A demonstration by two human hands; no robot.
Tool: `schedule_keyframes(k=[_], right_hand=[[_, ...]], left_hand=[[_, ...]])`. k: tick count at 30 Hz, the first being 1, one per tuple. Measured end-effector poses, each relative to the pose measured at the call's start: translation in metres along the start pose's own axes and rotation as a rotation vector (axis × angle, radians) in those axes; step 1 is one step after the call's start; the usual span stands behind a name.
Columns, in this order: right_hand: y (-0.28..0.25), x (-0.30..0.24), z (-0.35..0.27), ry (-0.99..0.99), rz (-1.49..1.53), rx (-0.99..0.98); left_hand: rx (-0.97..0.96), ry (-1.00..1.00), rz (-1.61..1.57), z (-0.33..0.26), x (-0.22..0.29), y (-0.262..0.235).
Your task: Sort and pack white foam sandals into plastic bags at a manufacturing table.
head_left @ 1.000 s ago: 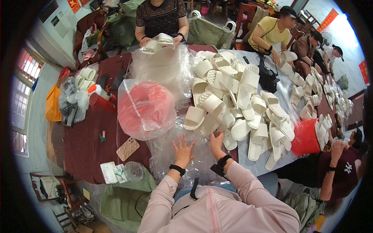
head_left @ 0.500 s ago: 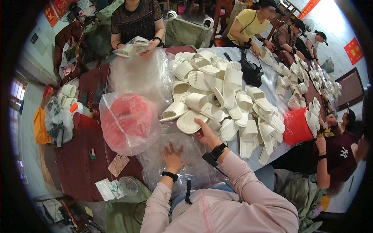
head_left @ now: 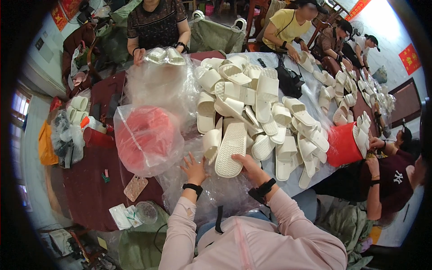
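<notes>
At the bench's near edge, right hand's grip is grasping a white slipper by its lower right side, thumb lying on the patterned face. Slipper is sitting in front of the pile of white slippers, toe or heel end downward, cannot tell which. Second slipper is showing just to its left. Left hand is spreading its fingers over clear plastic sheeting, grip released. Pink round object under clear plastic is resting farther left.

Glaring wall, bent edges, rim perhaps blurry
</notes>
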State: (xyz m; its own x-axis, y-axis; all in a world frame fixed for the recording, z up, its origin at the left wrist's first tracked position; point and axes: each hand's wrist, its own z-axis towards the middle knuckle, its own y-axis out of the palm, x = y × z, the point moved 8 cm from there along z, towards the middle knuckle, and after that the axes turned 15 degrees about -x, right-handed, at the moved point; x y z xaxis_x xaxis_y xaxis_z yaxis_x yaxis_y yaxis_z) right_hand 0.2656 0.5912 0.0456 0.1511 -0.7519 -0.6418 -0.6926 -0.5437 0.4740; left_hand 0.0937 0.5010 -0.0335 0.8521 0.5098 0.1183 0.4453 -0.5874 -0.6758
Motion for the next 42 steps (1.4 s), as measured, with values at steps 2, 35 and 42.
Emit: schedule_keyframes(k=[2, 35, 42], right_hand=[[-0.012, 0.0, -0.007, -0.042, -0.013, 0.04], [0.057, -0.018, -0.103, -0.398, -0.792, -0.125], [0.06, 0.02, -0.126, -0.226, -1.458, -0.242]], left_hand=[[-0.015, 0.013, -0.01, -0.004, 0.002, -0.005], [0.466, 0.293, -0.163, -0.122, 0.009, 0.059], [-0.024, 0.278, -0.073, -0.1, -0.002, 0.111]])
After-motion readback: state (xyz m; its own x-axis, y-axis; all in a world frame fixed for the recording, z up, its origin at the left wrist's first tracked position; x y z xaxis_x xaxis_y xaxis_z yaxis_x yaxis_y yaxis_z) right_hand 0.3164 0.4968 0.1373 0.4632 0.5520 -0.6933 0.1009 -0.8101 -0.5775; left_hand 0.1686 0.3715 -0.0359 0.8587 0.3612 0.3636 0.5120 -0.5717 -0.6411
